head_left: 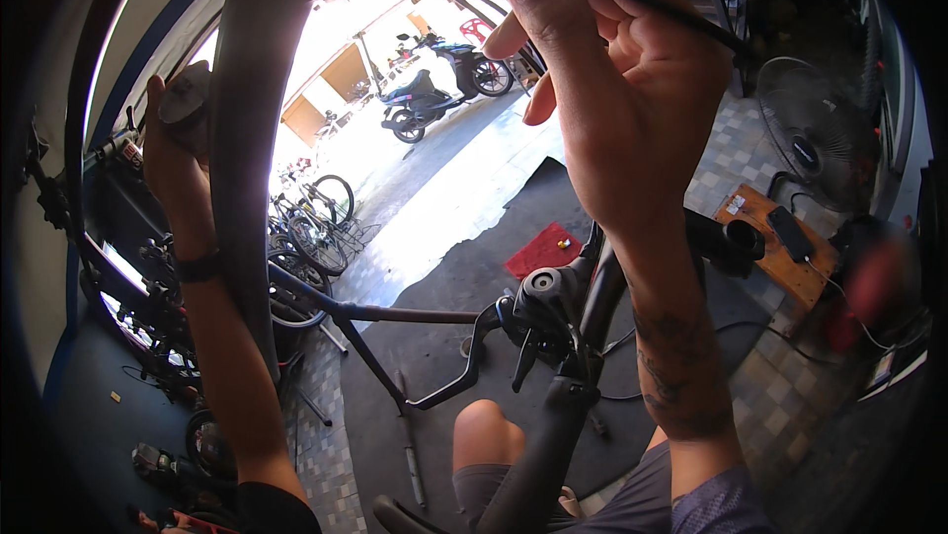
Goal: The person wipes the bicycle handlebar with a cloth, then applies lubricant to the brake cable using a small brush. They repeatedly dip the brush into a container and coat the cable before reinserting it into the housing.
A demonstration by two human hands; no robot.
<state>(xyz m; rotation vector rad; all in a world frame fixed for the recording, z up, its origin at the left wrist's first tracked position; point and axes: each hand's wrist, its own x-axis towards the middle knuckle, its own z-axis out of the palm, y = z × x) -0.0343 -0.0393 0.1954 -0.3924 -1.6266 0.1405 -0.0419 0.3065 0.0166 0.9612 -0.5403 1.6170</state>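
Observation:
Close in front of me a thick dark tube (247, 139) rises past the left side of the view. Beyond it, my left hand (166, 134) is raised, its fingers curled about a piece with a round grey end (188, 100); its kind is unclear, and the tube partly hides this hand. High up, my right hand (632, 90) holds a thin black cable (652, 3) between thumb and fingers; the cable runs across the hand. Below both hands is a bicycle handlebar grip (538, 445) with a brake lever (472, 371) and a shifter (543, 287).
A red cloth (543, 250) lies on the dark mat (395, 455). At right, a phone (788, 233) rests on a wooden board (760, 258), near a fan (810, 129). Several bicycles (316, 228) stand at left; a motor scooter (420, 105) is parked outside.

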